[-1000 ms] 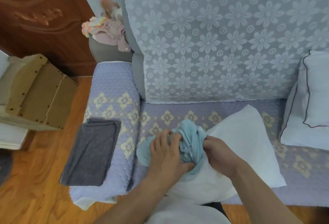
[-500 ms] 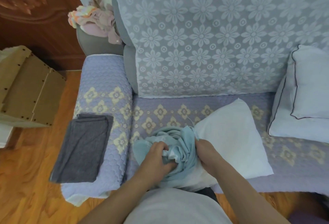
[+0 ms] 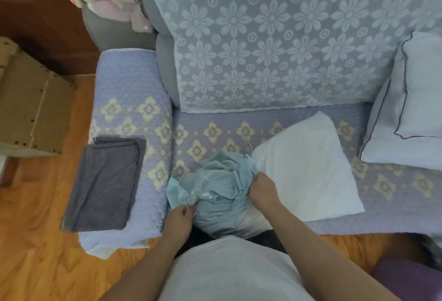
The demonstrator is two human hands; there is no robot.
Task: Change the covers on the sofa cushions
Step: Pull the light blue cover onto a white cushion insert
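On the lilac quilted sofa seat (image 3: 275, 118), both hands grip a bunched pale-blue cover (image 3: 220, 188): the left hand (image 3: 179, 217) pinches its near-left edge, the right hand (image 3: 262, 189) clutches its right side against the white cushion (image 3: 306, 169). A folded grey cloth (image 3: 105, 181) lies on the armrest (image 3: 129, 99).

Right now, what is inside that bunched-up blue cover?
One end of the white cushion sits in the blue cover, gripped by the left hand and right hand. How far in stays hidden.

A sofa (image 3: 134, 90) with purple quilted covering stands on an orange wooden floor (image 3: 35, 241), beside a dark wooden door (image 3: 40, 8).
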